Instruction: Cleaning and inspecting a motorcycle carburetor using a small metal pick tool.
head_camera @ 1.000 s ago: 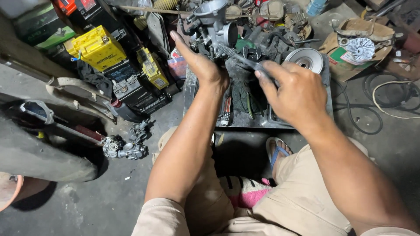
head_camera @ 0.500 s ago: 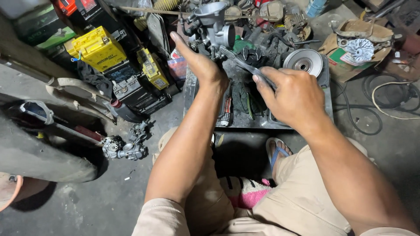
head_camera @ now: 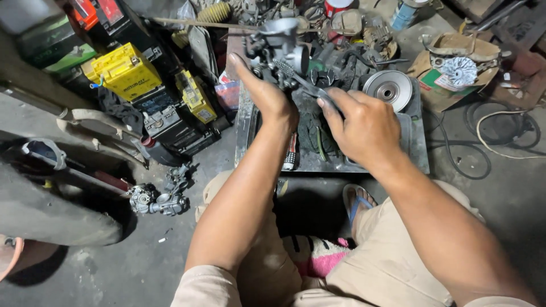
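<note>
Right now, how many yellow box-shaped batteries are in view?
2: a large yellow battery at upper left, and a smaller yellow battery right of it, beside the metal tray. Clutter may hide others.

carburetor (head_camera: pixel 280 50) above tray (head_camera: pixel 418 153) | pulley (head_camera: pixel 389 89) right | batteries (head_camera: pixel 124 70) left

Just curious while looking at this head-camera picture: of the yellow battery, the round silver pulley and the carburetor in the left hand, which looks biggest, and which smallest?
1. Yellow battery.
2. and 3. Carburetor and silver pulley look alike; the left hand hides part of the carburetor, so I can't rank them.
</note>
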